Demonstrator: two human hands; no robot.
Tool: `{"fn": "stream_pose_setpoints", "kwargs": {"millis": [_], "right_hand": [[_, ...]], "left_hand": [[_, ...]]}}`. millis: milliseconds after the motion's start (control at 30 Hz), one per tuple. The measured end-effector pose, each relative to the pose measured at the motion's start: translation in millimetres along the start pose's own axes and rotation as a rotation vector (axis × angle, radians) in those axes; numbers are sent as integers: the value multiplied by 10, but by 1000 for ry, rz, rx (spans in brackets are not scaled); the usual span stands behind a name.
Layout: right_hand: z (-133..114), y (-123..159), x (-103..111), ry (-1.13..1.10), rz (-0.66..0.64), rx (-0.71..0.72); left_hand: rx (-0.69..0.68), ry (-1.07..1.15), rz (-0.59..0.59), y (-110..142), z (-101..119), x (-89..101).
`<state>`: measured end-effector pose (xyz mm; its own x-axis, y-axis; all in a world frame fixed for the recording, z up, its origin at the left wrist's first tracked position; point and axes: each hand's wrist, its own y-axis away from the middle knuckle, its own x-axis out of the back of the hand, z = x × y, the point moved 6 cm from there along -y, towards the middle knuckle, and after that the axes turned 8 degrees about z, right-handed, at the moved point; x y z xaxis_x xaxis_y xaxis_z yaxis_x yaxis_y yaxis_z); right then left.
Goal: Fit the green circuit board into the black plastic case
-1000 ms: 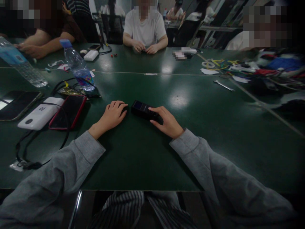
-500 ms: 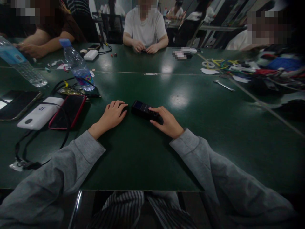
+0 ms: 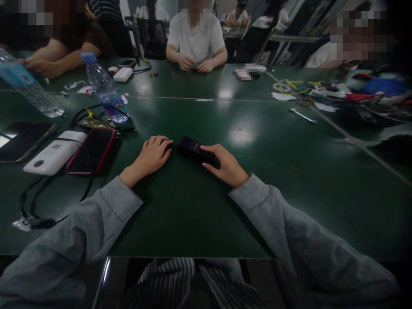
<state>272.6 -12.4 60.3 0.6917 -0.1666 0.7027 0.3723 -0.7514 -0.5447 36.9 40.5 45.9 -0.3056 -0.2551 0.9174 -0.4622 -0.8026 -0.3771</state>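
The right hand [image 3: 227,165] has fingers [image 3: 213,149] clasped round a black device [image 3: 189,147]; left of them, the left hand [image 3: 153,153] half-curls, hold unclear.

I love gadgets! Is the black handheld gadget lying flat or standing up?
Lying flat: the black handheld device stretches along the green table, screen up, in the right hand.

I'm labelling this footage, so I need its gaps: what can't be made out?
In the head view:
Black device: near end covered by the right hand; markings too small.
Space under the left hand: hidden by the hand.
Leftmost bottle: top cut off by the left edge.
Cluttered pile: blurred.
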Motion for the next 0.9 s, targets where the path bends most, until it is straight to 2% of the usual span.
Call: {"fn": "stream_pose_setpoints", "kwargs": {"millis": [900], "right_hand": [[7, 11, -21, -10, -44, -10]], "left_hand": [[-3, -2, -12, 7, 14, 15]]}}
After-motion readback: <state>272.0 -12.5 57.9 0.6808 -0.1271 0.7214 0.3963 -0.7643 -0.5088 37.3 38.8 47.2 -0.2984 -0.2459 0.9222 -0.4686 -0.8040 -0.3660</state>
